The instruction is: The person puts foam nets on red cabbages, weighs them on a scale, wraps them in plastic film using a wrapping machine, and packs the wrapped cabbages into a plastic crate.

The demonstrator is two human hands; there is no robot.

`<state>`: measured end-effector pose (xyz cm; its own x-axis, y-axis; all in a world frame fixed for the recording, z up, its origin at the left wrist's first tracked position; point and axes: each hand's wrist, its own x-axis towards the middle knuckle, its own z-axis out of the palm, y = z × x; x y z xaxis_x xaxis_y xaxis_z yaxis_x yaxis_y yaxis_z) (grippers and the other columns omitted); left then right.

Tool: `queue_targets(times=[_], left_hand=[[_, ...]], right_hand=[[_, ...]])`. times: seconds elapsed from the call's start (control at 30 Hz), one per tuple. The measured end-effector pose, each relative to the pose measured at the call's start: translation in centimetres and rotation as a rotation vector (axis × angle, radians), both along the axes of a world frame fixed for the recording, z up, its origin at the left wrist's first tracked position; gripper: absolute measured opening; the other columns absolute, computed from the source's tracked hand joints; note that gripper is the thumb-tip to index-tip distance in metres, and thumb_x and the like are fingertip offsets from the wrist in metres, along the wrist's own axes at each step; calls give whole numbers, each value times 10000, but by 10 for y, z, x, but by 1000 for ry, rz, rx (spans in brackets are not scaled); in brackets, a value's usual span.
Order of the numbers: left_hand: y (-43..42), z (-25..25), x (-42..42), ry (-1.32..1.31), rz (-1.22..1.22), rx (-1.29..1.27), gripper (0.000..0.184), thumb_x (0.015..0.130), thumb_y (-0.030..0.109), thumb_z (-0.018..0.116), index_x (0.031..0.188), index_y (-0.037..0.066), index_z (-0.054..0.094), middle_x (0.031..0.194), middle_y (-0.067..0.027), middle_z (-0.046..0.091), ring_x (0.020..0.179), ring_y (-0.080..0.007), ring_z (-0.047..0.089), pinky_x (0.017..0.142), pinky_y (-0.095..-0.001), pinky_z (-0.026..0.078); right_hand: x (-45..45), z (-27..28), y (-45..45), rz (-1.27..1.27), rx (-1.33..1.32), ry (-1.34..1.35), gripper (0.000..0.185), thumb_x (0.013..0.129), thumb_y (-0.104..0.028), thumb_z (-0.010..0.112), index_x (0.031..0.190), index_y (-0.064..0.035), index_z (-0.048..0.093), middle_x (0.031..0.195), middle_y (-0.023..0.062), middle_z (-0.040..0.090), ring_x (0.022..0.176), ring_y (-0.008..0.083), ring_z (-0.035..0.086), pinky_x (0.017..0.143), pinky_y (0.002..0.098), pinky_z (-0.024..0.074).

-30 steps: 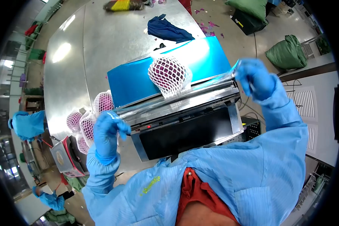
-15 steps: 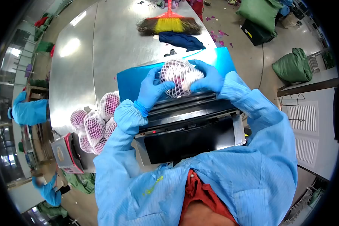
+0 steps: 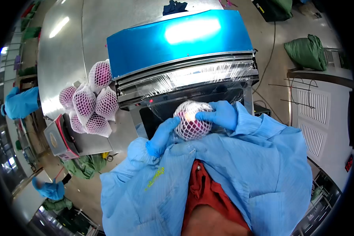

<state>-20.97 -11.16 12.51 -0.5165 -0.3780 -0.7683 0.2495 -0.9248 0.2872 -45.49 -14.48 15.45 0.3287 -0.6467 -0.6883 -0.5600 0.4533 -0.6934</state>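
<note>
A round purple vegetable head (image 3: 192, 128) in a white foam net is held close to my chest, over the front of the wrapping machine (image 3: 181, 45). My left hand (image 3: 164, 135), in a blue glove, grips its left side. My right hand (image 3: 221, 115), gloved too, holds it from the right with the thumb across the net. Clear plastic film (image 3: 200, 76) stretches from the machine's slot down over the black plate (image 3: 149, 124) towards the head. Where the film meets the underside of the head is hidden.
Left of the machine, several netted purple heads (image 3: 84, 103) lie piled on the metal table (image 3: 67, 47). A grey and red box (image 3: 59, 137) stands at the table's near edge. Green sacks (image 3: 306, 53) sit on the floor at right. Two people in blue (image 3: 23, 103) are at far left.
Both hands have brought the netted head from above the machine's blue cover back towards my chest. Clear film now spans the front of the machine. The view has tilted down.
</note>
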Motion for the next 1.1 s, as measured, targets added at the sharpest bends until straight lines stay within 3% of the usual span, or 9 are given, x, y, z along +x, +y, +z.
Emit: queue_targets(times=[0.07, 0.2, 0.33, 0.4, 0.6, 0.7, 0.8, 0.97, 1.1], left_hand=[[2, 6, 2, -36, 42, -63, 479, 963, 284, 530, 1318, -27, 446, 1217, -140, 573, 1061, -228, 598, 891, -352, 518], [12, 31, 18, -297, -97, -475, 531, 856, 172, 655, 1321, 10, 457, 1243, -138, 526, 1116, -239, 555, 897, -367, 502], [25, 11, 42, -688, -562, -1401, 686, 691, 60, 698, 1337, 68, 465, 1312, -154, 441, 1191, -359, 455, 984, -400, 410], [27, 1, 40, -883, -622, -1532, 562, 683, 32, 676, 1232, 62, 558, 1231, -127, 523, 1138, -339, 488, 940, -387, 434], [16, 6, 52, -866, -278, -1902, 248, 697, 6, 661, 936, 70, 673, 1004, -58, 625, 983, -311, 556, 851, -385, 457], [27, 21, 47, -745, -79, -1682, 98, 796, 5, 614, 889, 24, 637, 998, -118, 600, 901, -260, 569, 796, -343, 465], [25, 19, 34, -629, 221, -1321, 104, 903, 73, 543, 862, -3, 602, 867, -101, 573, 749, -147, 548, 670, -259, 443], [31, -28, 19, -518, 697, -629, 240, 952, 190, 561, 770, 41, 603, 670, 22, 551, 570, -30, 443, 506, -209, 344], [36, -76, 17, -1177, 375, -1025, 214, 906, 180, 623, 755, 31, 601, 701, -67, 582, 549, -128, 516, 505, -294, 412]], right_hand=[[-5, 3, 3, -44, 58, -49, 737, 754, -537, 710, 1244, -5, 569, 1030, 200, 663, 975, 309, 640, 864, 398, 490], [-40, 14, 13, 223, -640, -92, 1032, 636, -325, 830, 1466, -51, 280, 1345, 180, 457, 1219, 356, 449, 1020, 406, 365], [-58, -20, 26, 371, -961, 204, 799, 625, -169, 796, 1344, -56, 466, 1276, 127, 523, 1156, 340, 496, 975, 435, 397], [-68, -55, 35, 462, -1077, 313, 666, 641, -112, 756, 1270, -65, 542, 1252, 104, 545, 1153, 323, 504, 947, 432, 418], [-78, -32, 45, 289, -1289, 136, 348, 688, -33, 684, 1024, -106, 626, 998, 17, 637, 1031, 279, 586, 889, 437, 450], [-67, 8, 60, 252, -1232, 127, 175, 808, -65, 645, 977, -83, 602, 949, 57, 623, 955, 234, 603, 832, 395, 464], [-56, 34, 73, -240, -489, -175, 103, 943, -139, 548, 984, -50, 580, 875, 72, 605, 831, 174, 595, 751, 313, 469], [-40, -16, 91, -526, -587, 15, 192, 978, -215, 516, 966, -30, 567, 756, 54, 588, 681, 127, 540, 641, 279, 451], [-42, -56, 97, -497, -598, 333, 185, 963, -240, 539, 959, -59, 578, 763, 128, 616, 654, 261, 597, 620, 354, 476]])
